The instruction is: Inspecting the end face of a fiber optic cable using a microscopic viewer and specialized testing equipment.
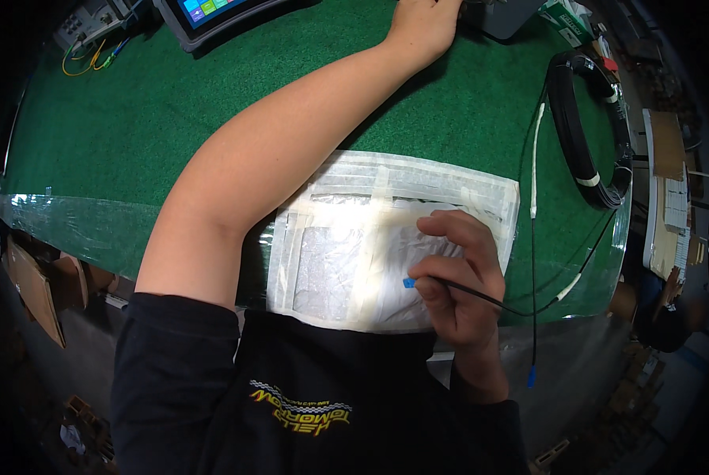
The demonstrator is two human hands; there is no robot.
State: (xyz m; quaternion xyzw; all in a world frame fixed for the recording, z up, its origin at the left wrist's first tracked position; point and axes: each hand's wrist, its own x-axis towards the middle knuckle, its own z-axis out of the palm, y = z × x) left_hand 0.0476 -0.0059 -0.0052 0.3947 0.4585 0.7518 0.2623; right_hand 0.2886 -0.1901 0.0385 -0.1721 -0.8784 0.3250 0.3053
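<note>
My right hand is over the white taped sheet near the table's front edge. Thumb and a finger pinch a thin black cable just behind its small blue connector, which points left. My left arm stretches across the table to the far side. There my left hand lies beside a dark grey device; its fingertips are cut off by the upper edge, so what they hold or touch is hidden.
A coil of black cable lies at the right, its other end hanging past the front edge with a blue tip. A tablet-like screen unit stands at the back. Far left is a box with yellow leads; far right, a green carton.
</note>
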